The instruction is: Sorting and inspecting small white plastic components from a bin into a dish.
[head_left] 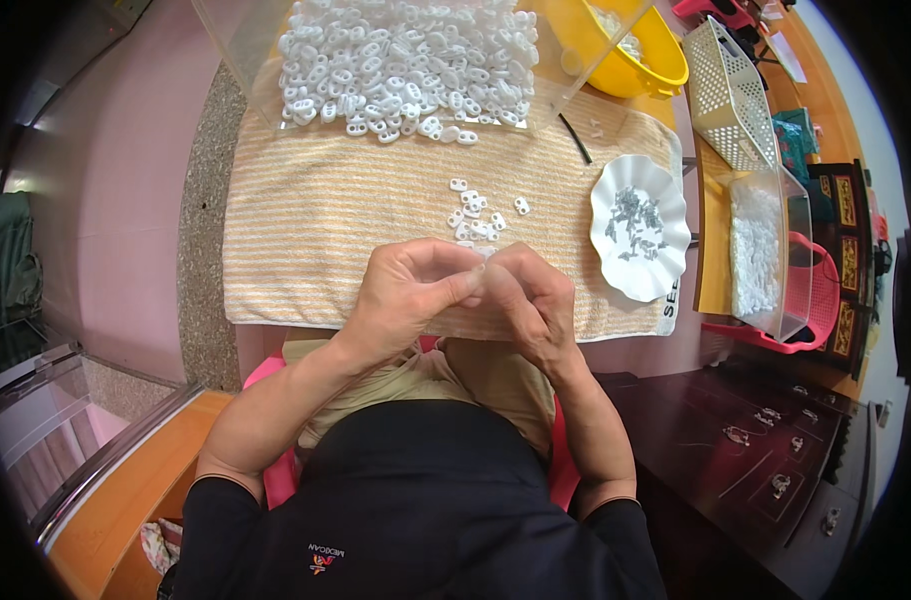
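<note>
My left hand (415, 285) and my right hand (535, 305) meet above the near part of a striped towel (305, 220). Thumbs and index fingers are pinched together tip to tip. Whatever lies between the fingertips is too small and too covered to name. Just beyond them, a loose cluster of small white oval plastic pieces with two holes (472, 203) lies on the towel. One more such piece (521, 205) rests apart to the right. A white wavy-rimmed dish (615, 275) holds many small grey parts (635, 222) to the right of my right hand.
At the far side a clear bin (565, 105) holds a heap of the white pieces (405, 65). A yellow basin (665, 75), a black thin rod (575, 138) and a cream perforated basket (730, 95) stand or lie far right. Beyond the dish is another clear box (790, 200) of white bits.
</note>
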